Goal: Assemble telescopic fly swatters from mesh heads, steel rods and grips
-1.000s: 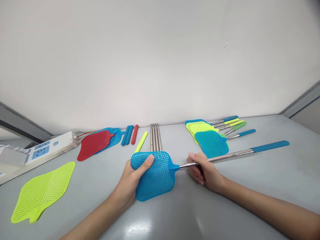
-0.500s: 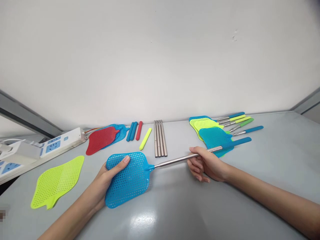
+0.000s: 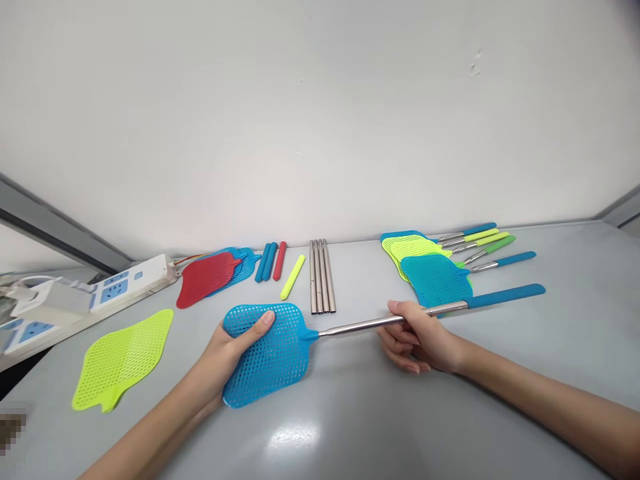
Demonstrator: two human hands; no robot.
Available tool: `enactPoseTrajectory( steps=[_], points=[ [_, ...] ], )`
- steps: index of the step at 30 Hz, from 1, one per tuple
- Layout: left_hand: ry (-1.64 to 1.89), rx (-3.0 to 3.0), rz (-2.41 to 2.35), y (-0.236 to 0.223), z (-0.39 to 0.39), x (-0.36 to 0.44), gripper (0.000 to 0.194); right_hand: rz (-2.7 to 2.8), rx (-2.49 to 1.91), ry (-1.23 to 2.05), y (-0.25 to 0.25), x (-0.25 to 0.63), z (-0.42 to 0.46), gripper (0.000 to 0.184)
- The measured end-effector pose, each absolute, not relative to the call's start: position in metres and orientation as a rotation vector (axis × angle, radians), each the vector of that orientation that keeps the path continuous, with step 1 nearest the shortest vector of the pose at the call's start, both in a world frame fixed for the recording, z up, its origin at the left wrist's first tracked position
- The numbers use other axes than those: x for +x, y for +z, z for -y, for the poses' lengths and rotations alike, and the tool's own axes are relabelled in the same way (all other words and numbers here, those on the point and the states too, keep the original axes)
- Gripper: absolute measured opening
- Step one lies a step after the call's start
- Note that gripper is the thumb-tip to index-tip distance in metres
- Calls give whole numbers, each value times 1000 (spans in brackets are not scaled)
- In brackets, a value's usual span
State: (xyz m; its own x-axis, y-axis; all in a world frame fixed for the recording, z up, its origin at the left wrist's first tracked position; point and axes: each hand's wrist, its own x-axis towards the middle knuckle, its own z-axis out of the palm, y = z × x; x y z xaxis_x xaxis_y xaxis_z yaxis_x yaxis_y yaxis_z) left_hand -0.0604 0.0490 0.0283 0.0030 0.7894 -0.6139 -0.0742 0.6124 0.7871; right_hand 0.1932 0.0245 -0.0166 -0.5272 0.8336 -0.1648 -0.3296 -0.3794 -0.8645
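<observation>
A blue fly swatter [image 3: 280,367] is held level above the grey table, its perforated head at left and its metal rod running right to a blue grip. My left hand [image 3: 235,353] pinches the left side of the head, thumb on top and fingers hidden behind. My right hand [image 3: 420,337] is closed around the rod near the grip, with its lower fingers loosely curled. Beyond the right hand lies a pile of fly swatters [image 3: 435,280] with blue, yellow and green grips.
Several metal rods [image 3: 323,277] lie side by side mid-table. Left of them are a yellow grip [image 3: 293,277], a red grip [image 3: 279,261] and blue grips [image 3: 266,262]. Red [image 3: 207,279] and yellow swatter heads [image 3: 125,360] lie near a white power strip [image 3: 135,283].
The blue grip has moved right, away from the swatter head, and more of the metal rod shows. Both hands sit slightly further right in view, which has shifted a little.
</observation>
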Motion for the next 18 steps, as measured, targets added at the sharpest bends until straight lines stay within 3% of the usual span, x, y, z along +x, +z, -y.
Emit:
enactPoseTrajectory(
  steps=[11, 18],
  points=[
    [770, 570, -1353, 33, -50, -60, 21, 1050, -769, 2078, -20, 194, -31, 51],
    [746, 562, -1337, 24, -53, -71, 34, 1031, -861, 1935, -21, 190, -29, 51]
  ],
)
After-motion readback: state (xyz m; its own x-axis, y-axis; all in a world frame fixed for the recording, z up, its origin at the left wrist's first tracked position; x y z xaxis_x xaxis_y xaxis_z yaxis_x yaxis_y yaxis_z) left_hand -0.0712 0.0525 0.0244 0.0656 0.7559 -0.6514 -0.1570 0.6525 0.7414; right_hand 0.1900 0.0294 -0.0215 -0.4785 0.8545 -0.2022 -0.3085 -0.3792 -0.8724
